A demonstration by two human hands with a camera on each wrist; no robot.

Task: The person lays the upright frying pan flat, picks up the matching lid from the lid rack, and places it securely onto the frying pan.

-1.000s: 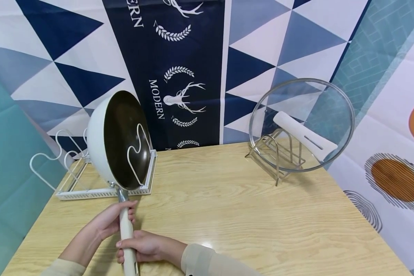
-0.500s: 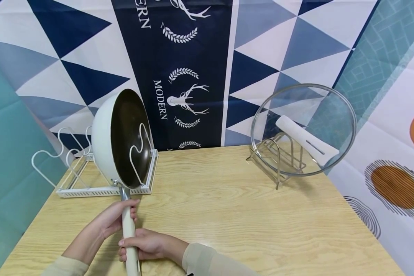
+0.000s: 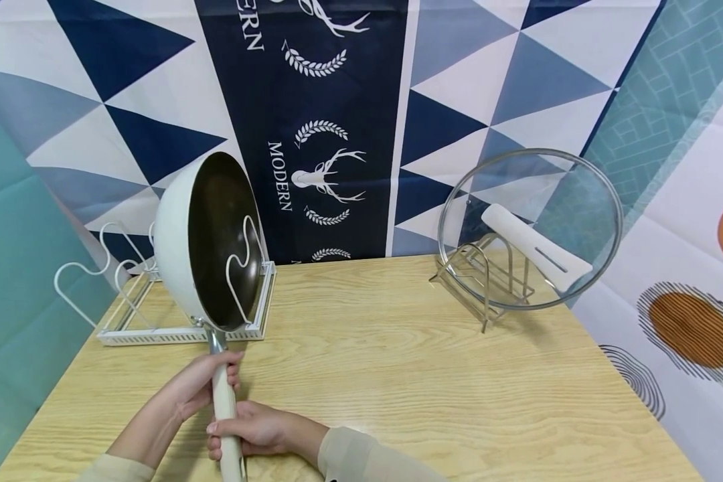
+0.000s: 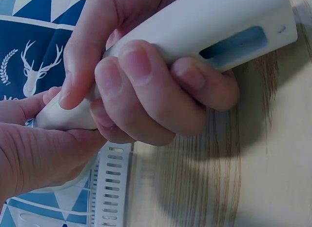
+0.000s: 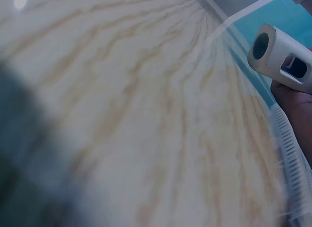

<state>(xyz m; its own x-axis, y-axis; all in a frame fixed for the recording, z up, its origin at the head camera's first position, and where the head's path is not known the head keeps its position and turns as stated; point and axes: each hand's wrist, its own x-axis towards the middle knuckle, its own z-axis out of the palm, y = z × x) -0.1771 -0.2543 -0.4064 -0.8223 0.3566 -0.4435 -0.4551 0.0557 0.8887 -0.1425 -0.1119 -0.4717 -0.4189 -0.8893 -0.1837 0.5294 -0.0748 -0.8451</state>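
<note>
A deep wok [image 3: 175, 234], white outside and dark brown inside, stands on its side in a white wire rack [image 3: 181, 335] in the head view. One wavy wire of the rack crosses in front of its dark interior. The long cream handle [image 3: 223, 395] points toward me. My left hand [image 3: 199, 385] grips it just below the metal neck. Closer to the handle's end, my right hand [image 3: 250, 428] wraps round it, thumb on top. In the left wrist view the right fingers [image 4: 146, 90] curl round the handle; the right wrist view shows its hollow end.
At the back right, a glass lid [image 3: 530, 227] with a white handle leans in a small metal wire stand [image 3: 485, 281]. Patterned wall coverings rise behind the wooden table [image 3: 397, 375] and at both sides. Further wire loops of the rack stand left of the wok.
The head view has shifted slightly. Over the last half second the wok has tipped a little to the left in the rack, with both hands keeping their hold on the handle.
</note>
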